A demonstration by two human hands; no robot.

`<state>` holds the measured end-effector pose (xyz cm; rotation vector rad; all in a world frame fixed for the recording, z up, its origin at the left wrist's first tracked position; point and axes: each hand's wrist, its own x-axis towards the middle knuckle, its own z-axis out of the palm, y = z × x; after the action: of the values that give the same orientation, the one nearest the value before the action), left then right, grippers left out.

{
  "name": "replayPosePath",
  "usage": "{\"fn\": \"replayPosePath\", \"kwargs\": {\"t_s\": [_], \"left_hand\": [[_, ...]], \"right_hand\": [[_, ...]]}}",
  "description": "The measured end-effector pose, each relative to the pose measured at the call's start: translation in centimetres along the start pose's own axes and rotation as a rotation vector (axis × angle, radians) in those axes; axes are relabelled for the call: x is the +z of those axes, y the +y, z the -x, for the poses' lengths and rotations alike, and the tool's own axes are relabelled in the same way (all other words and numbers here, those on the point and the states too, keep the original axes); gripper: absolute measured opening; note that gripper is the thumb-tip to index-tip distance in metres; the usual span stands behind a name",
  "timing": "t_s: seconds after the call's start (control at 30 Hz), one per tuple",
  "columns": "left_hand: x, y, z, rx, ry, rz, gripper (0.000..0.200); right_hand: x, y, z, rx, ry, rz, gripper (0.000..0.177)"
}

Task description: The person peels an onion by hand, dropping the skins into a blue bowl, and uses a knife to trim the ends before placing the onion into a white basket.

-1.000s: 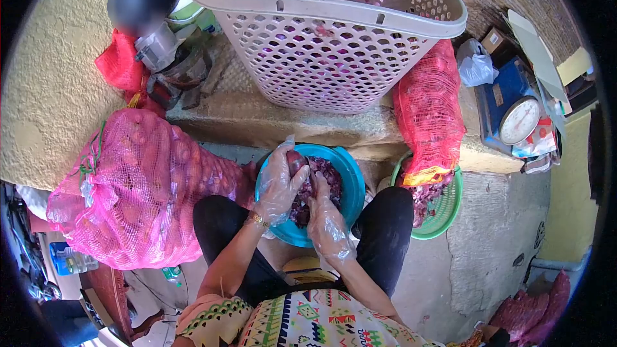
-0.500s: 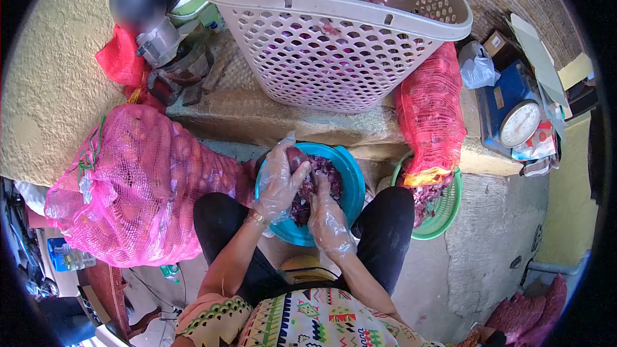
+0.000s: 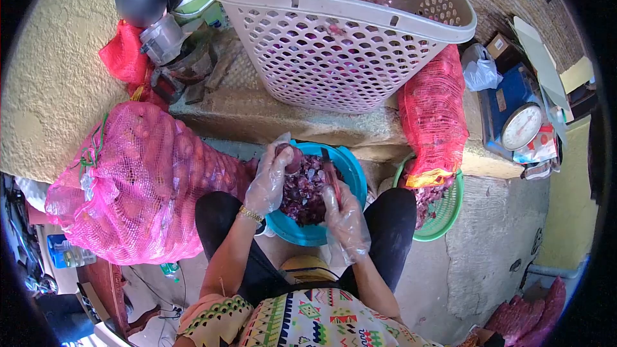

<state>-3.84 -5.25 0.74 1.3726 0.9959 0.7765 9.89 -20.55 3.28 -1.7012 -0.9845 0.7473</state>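
My left hand (image 3: pixel 268 183), in a clear plastic glove, is closed around a red onion (image 3: pixel 294 159) above the left side of a blue basin (image 3: pixel 352 173). In my right hand (image 3: pixel 347 223), also gloved, is a small knife (image 3: pixel 330 173), its dark blade tip pointing up and away from me. The two hands are apart. Below them the basin holds purple onion pieces (image 3: pixel 304 193). To the left lies a pink mesh sack (image 3: pixel 148 186) full of onions, its near end tied with green string.
A tall perforated basket (image 3: pixel 334 45) stands on the concrete ledge (image 3: pixel 283 114) ahead. Right of the basin are a red mesh sack (image 3: pixel 434 115) and a green colander (image 3: pixel 450 212) with onion pieces. A blue scale (image 3: pixel 511 109) sits at the right; a metal pot (image 3: pixel 162 42) is back left.
My hands have moved apart. My right hand has shifted right and lifted, so the knife now shows. My left hand has moved slightly left with the onion.
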Motion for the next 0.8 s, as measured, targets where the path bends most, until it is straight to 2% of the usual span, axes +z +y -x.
{"fn": "replayPosePath", "kwargs": {"t_s": [0.07,0.1,0.13,0.2,0.33,0.5,0.6,0.67,0.73,0.8], "left_hand": [[0.0,0.1,0.0,-0.205,-0.068,0.306,0.055],[-0.2,-0.2,-0.1,-0.205,-0.069,0.306,0.055],[-0.5,-0.7,-0.4,-0.237,-0.106,0.307,0.054],[-0.6,-1.0,-0.4,-0.268,-0.143,0.311,0.052],[-0.2,-0.2,0.0,-0.192,-0.181,0.312,0.048],[-0.2,0.9,0.5,-0.193,-0.191,0.202,0.045],[-0.3,0.8,0.3,-0.19,-0.203,0.221,0.046],[-0.2,1.5,0.4,-0.308,-0.111,0.52,0.048],[-0.7,1.3,0.0,-0.313,-0.091,0.581,0.05],[-1.5,0.2,-0.6,-0.318,-0.07,0.642,0.053]], "right_hand": [[-0.2,0.9,-0.8,0.321,-0.087,-0.129,0.039],[0.5,0.7,-1.4,0.371,-0.029,-0.28,0.035],[0.8,0.0,-2.2,0.37,-0.029,-0.28,0.035],[1.0,-1.5,-3.7,0.503,0.017,-0.476,0.034],[2.9,0.6,-5.3,0.355,-0.052,-0.527,0.032],[3.1,1.4,-5.7,0.483,-0.161,-0.61,0.024],[2.7,1.0,-5.8,0.526,-0.126,-0.641,0.025],[2.3,1.0,-5.4,0.51,-0.128,-0.642,0.022],[1.7,1.5,-4.8,0.492,-0.126,-0.643,0.02],[1.5,2.8,-4.0,0.585,-0.13,-0.625,0.024]]}}
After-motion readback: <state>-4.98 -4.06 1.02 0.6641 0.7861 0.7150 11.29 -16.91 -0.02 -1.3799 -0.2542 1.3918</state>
